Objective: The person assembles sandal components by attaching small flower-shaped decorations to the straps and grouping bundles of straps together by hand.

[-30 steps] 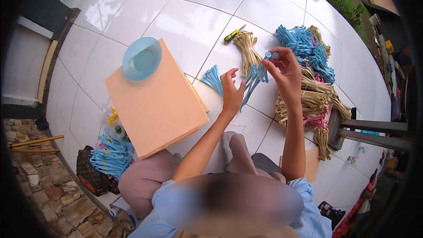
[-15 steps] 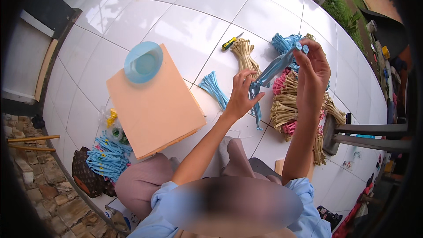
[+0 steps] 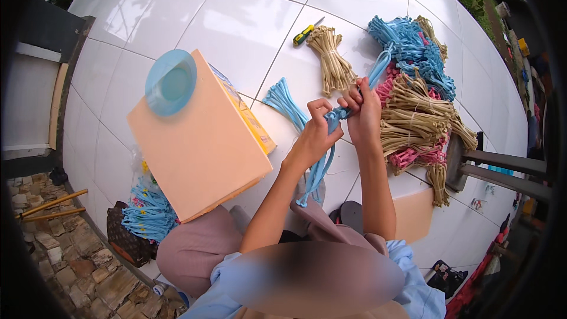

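A floor of glossy white tiles (image 3: 248, 29) spreads out beneath the seated person, with grass at the far right edge and rough stone paving (image 3: 71, 248) at the near left; on the left a peach board (image 3: 201, 147) lies atop a box-like stack, a translucent blue bowl (image 3: 155, 85) resting on its far end; to the right sits a heap of tied beige bundles (image 3: 419, 106), with pink strands among them and blue bundles (image 3: 404, 41) at the far side. Between these, in the middle, both hands work on a bunch of blue strands (image 3: 333, 119); the left hand (image 3: 316, 130) has thumb and fingers clamped on the bunch near its knobbly part, loose tails hanging toward the lap; the right hand (image 3: 365, 106), just beside it, has its fingers curled together around the same strands, whose looped end juts out toward the heap; exactly which fingertips press is hard to tell. To handle this well, I would keep the left pinch firm so nothing slips, let the right fingers do the finer adjusting, keep the strands lying parallel, and hold the tails clear of the separate blue bunch (image 3: 283, 103) on the floor, near the beige bundle (image 3: 332, 59) and screwdriver (image 3: 304, 35).
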A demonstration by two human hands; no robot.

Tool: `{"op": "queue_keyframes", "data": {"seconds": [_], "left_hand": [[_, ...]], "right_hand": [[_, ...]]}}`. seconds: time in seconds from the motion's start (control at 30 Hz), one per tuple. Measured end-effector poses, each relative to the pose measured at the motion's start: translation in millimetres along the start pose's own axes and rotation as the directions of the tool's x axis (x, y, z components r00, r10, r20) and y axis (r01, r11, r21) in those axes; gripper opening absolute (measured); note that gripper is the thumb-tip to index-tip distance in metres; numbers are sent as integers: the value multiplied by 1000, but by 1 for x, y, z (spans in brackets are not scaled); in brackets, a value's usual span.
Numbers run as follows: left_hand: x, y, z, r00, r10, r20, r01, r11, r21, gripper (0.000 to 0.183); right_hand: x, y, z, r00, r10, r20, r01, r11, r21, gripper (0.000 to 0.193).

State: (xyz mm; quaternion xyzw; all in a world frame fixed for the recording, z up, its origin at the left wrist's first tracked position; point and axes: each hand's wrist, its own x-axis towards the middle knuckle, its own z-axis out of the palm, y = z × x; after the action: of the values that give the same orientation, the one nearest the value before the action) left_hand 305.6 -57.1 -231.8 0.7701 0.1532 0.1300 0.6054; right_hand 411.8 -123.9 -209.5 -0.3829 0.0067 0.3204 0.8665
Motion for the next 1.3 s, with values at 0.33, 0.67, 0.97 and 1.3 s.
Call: {"op": "queue_keyframes", "data": {"seconds": [0.33,0.67,0.97,1.3], "left_hand": [[-11,20,-3,998,67,20,-66,995,-74,46],[39,-33,3,962,116,-247,-51,966,255,46],[39,20,1,892,213,-397,-57,928,369,45],[-22,223,-131,841,348,-414,-375,927,18,34]], "right_hand": [[58,-58,-59,858,-352,-375,356,933,-61,21],[27,9,-31,994,-46,-99,5,926,-378,23],[-12,0,3,994,44,99,23,808,-588,31],[-96,-73,186,735,-196,650,610,611,-506,37]]}}
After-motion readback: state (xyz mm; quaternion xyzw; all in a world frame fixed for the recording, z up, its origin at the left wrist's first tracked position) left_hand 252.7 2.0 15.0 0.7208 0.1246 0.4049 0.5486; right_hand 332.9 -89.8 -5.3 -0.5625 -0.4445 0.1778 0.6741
